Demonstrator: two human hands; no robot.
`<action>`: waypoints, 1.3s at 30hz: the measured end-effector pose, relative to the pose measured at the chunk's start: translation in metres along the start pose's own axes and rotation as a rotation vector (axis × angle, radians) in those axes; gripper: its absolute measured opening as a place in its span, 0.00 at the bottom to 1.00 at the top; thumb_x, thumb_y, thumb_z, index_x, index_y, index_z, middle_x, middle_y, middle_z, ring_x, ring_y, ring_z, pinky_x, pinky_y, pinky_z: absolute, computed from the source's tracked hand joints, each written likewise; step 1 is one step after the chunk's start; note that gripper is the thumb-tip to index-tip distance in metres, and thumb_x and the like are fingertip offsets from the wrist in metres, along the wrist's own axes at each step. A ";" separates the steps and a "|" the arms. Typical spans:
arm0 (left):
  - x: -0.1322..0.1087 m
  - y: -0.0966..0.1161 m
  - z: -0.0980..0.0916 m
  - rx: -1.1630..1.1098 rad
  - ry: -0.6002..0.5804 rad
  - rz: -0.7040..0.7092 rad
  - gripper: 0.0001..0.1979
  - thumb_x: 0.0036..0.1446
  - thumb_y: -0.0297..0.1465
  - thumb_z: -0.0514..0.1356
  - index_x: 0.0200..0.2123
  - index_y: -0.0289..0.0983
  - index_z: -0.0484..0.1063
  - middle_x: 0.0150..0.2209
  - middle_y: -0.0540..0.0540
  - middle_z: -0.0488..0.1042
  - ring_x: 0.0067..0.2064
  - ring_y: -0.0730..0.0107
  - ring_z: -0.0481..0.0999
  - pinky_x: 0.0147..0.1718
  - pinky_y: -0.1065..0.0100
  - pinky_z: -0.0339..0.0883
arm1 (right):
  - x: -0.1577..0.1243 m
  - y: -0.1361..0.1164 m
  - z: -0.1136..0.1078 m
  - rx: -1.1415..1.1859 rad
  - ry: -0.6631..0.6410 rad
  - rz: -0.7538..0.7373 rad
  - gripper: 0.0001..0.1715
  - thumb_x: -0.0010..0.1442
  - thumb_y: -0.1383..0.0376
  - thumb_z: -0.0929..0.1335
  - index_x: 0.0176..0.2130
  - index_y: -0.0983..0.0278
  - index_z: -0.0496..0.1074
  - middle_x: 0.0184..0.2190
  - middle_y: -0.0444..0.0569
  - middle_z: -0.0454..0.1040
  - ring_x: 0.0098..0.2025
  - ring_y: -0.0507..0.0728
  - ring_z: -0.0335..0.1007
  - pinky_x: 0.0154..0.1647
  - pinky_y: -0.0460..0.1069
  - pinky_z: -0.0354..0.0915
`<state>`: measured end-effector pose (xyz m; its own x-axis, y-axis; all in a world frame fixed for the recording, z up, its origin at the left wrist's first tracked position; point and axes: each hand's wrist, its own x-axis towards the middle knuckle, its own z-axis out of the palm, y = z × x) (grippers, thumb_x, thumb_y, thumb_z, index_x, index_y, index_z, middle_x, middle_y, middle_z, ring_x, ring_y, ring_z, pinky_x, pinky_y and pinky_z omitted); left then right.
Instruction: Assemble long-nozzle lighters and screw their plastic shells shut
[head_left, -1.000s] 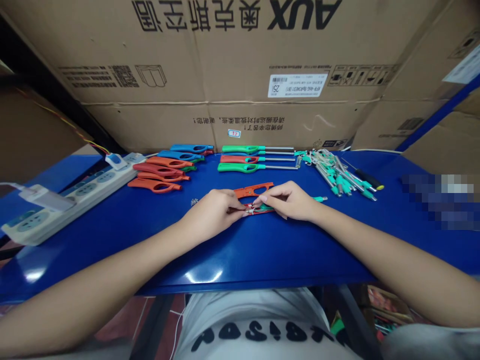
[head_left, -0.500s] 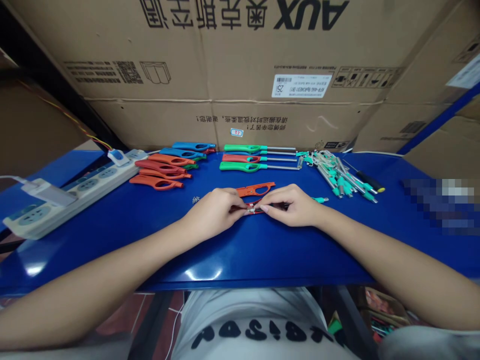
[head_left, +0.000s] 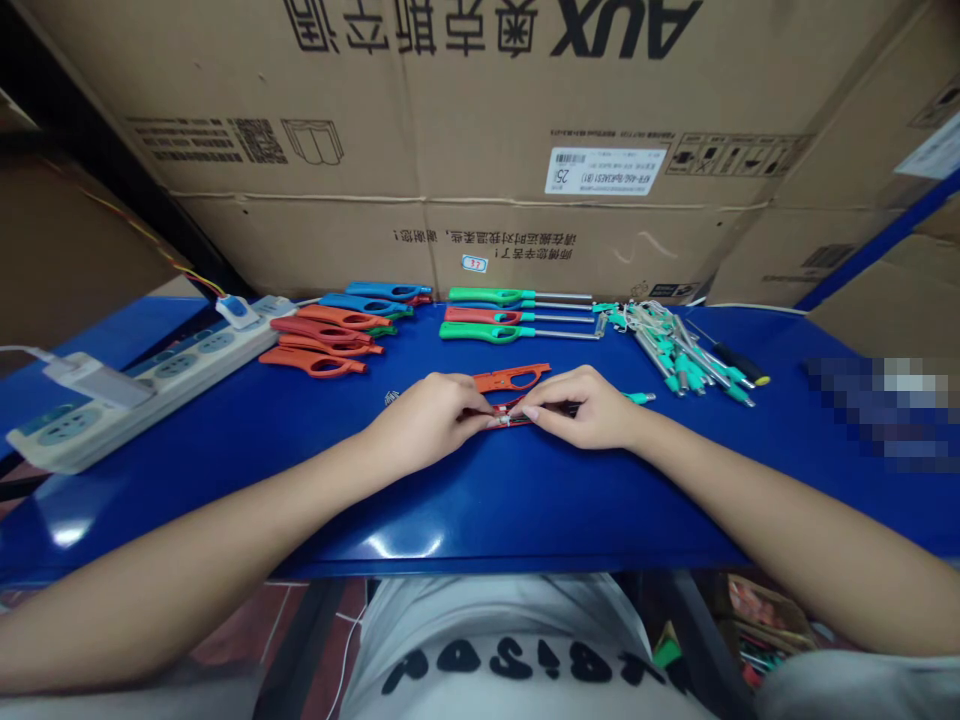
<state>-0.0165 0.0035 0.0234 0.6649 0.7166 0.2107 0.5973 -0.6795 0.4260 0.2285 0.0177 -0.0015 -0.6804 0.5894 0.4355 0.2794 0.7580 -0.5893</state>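
Note:
Close together at the middle of the table, both my hands pinch at an opened red lighter body with small whitish parts inside it. My left hand has thumb and forefinger closed on its left part. From the other side, my right hand presses thumb and fingers onto the same piece, hiding much of it. A teal-tipped rod end pokes out beyond my right hand. Just behind lies an orange lighter shell half. Small metal springs rest by my left hand.
Orange, red and blue handle shells are piled at left, beside a white power strip. Several long-necked lighters lie in a row behind. Metal rods with teal ends and a screwdriver are at right. A cardboard wall closes the back.
Both hands stay on the red lighter body, with only slight finger movement. Nothing else on the table has visibly moved.

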 end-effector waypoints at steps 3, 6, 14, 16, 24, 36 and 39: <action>-0.001 0.000 0.002 -0.019 0.026 -0.013 0.06 0.61 0.29 0.66 0.39 0.36 0.84 0.34 0.45 0.81 0.35 0.67 0.79 0.35 0.70 0.68 | 0.000 -0.003 0.000 -0.029 -0.008 -0.037 0.12 0.65 0.66 0.68 0.41 0.66 0.82 0.35 0.50 0.84 0.28 0.50 0.76 0.29 0.44 0.67; -0.001 0.000 0.004 -0.027 0.048 -0.043 0.06 0.61 0.28 0.66 0.39 0.36 0.84 0.34 0.44 0.81 0.34 0.68 0.79 0.33 0.70 0.68 | 0.000 -0.006 -0.001 -0.065 -0.032 -0.090 0.12 0.65 0.68 0.67 0.42 0.66 0.81 0.37 0.50 0.84 0.32 0.51 0.79 0.33 0.44 0.69; -0.001 -0.002 0.001 -0.037 0.011 -0.062 0.07 0.61 0.27 0.65 0.40 0.37 0.84 0.34 0.45 0.80 0.34 0.68 0.78 0.33 0.70 0.66 | -0.001 -0.006 -0.007 -0.178 -0.034 -0.119 0.12 0.65 0.67 0.67 0.46 0.65 0.78 0.41 0.52 0.81 0.36 0.53 0.76 0.38 0.47 0.71; 0.000 -0.002 0.001 -0.031 0.009 -0.071 0.07 0.61 0.27 0.65 0.40 0.38 0.84 0.34 0.46 0.80 0.34 0.69 0.77 0.33 0.70 0.65 | -0.001 -0.005 -0.011 -0.213 -0.034 -0.086 0.11 0.65 0.67 0.67 0.45 0.64 0.77 0.41 0.52 0.78 0.36 0.53 0.75 0.37 0.47 0.69; 0.001 -0.002 0.000 -0.026 -0.001 -0.067 0.06 0.61 0.27 0.66 0.40 0.37 0.84 0.33 0.45 0.79 0.34 0.68 0.77 0.33 0.70 0.65 | 0.001 -0.002 -0.016 -0.259 -0.226 0.066 0.06 0.65 0.67 0.67 0.42 0.64 0.74 0.39 0.49 0.75 0.37 0.54 0.71 0.39 0.48 0.65; -0.001 -0.001 0.003 -0.019 0.005 -0.055 0.07 0.62 0.27 0.65 0.40 0.37 0.84 0.34 0.45 0.79 0.35 0.68 0.77 0.35 0.70 0.67 | 0.004 -0.007 -0.011 -0.303 -0.228 0.150 0.05 0.66 0.66 0.68 0.42 0.64 0.75 0.38 0.48 0.77 0.36 0.54 0.72 0.37 0.47 0.63; -0.001 0.000 0.002 -0.002 0.001 -0.050 0.08 0.62 0.27 0.64 0.41 0.38 0.84 0.35 0.45 0.79 0.35 0.68 0.78 0.35 0.70 0.67 | 0.004 -0.010 -0.010 -0.352 -0.257 0.137 0.07 0.67 0.65 0.67 0.42 0.64 0.74 0.40 0.50 0.77 0.39 0.56 0.73 0.39 0.48 0.64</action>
<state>-0.0166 0.0025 0.0212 0.6337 0.7500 0.1895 0.6290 -0.6422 0.4381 0.2297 0.0155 0.0127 -0.7547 0.6361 0.1608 0.5615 0.7529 -0.3432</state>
